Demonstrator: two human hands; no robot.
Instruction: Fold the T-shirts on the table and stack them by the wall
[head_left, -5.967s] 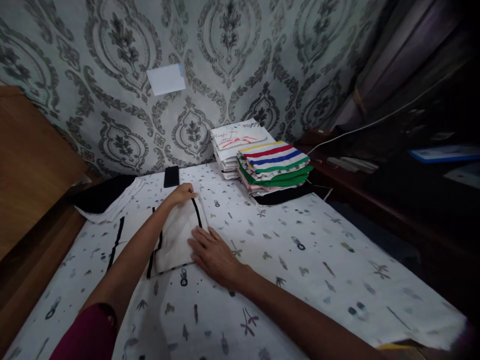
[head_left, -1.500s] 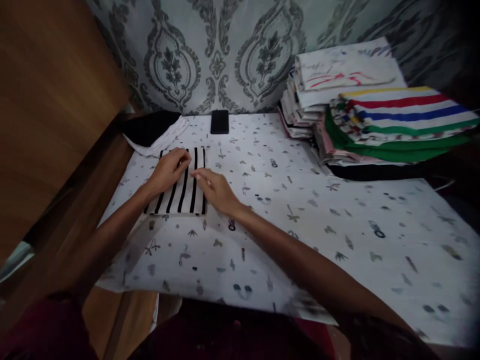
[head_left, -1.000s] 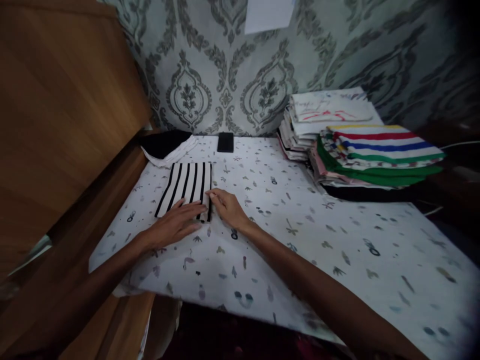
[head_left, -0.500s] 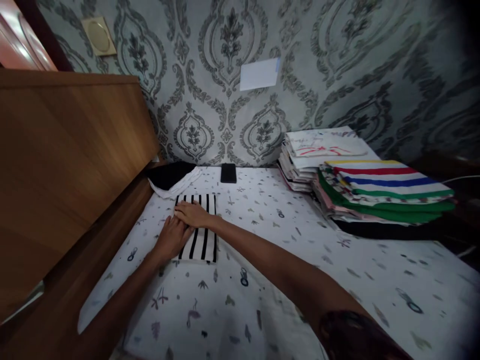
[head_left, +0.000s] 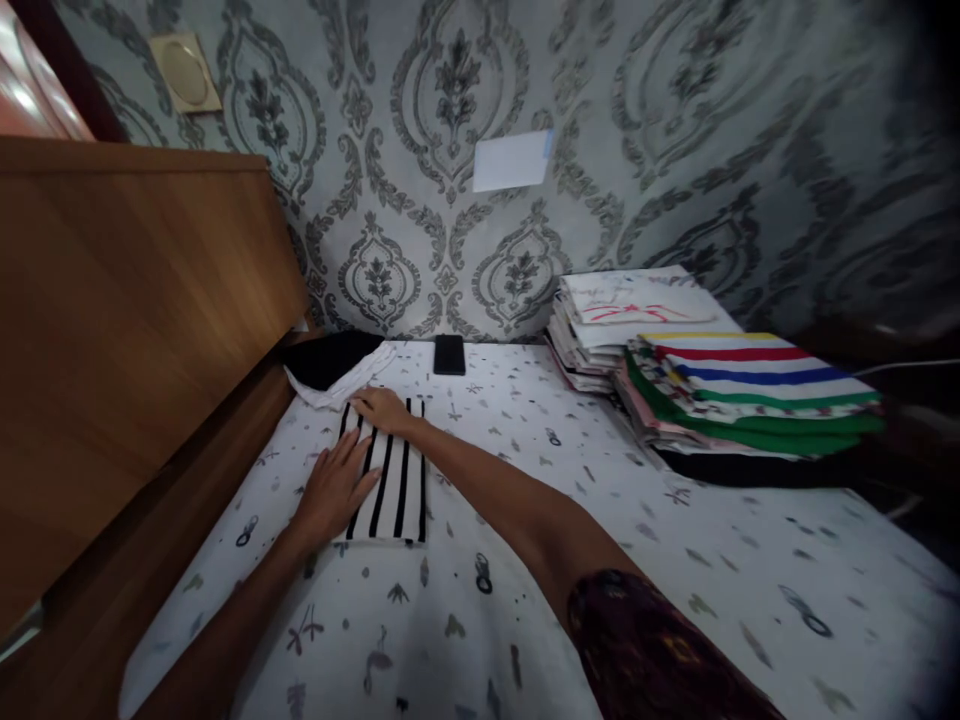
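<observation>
A folded garment with black and white stripes (head_left: 394, 490) lies flat on the patterned bed sheet (head_left: 570, 560). My left hand (head_left: 334, 490) rests on its left side, fingers spread out and pointing away from me. Across its far left corner lies my right hand (head_left: 381, 410), with the fingers stretched toward the left edge; they look laid on the cloth rather than gripping it. Just beyond the garment sits a black and white cloth (head_left: 330, 362), close to my right fingertips.
A dark phone (head_left: 449, 355) lies near the wall. On the right stand two stacks of folded clothes, one topped by a white printed piece (head_left: 637, 298), the other by a striped one (head_left: 757, 372). A wooden panel (head_left: 142, 300) borders the left side.
My hands have moved apart: the right has slid to the garment's far edge, while the left has drawn slightly nearer to me with its fingers spreading. The view has shifted a little.
</observation>
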